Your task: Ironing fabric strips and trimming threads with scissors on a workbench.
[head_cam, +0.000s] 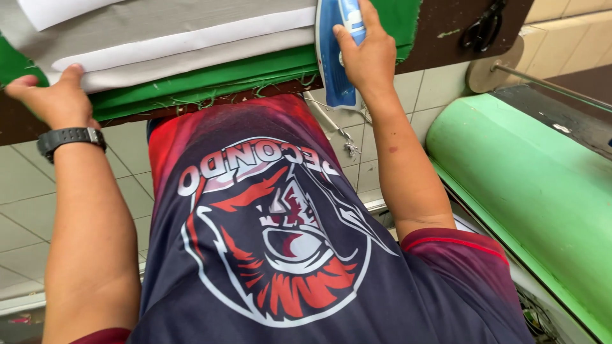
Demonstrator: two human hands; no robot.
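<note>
1. Iron (336, 54), blue and white, sits at the near edge of the green-covered board (210, 79), its soleplate down on the green cover just right of the pale cloth; kept flat like this, it can press rather than graze.
2. Our right hand (366, 57) is wrapped around the iron's handle, fingers curled shut over the top, which lets us steer it by the wrist.
3. Our left hand (54, 95) lies flat and spread on the white fabric (185, 48), fingertips pressing its near corner; we judge this pins the layers so they do not creep as the iron works.
4. A black watch (70, 139) sits on the left wrist.
5. The fabric lies in several overlapping folds across the board, edges roughly parallel, well left of the iron.
6. A pair of dark scissors (484, 27) rests on the brown tabletop (440, 32) to the right, apart from the iron and out of its path.
7. A light green roller (523, 185) runs along our right side, near our elbow but untouched.
</note>
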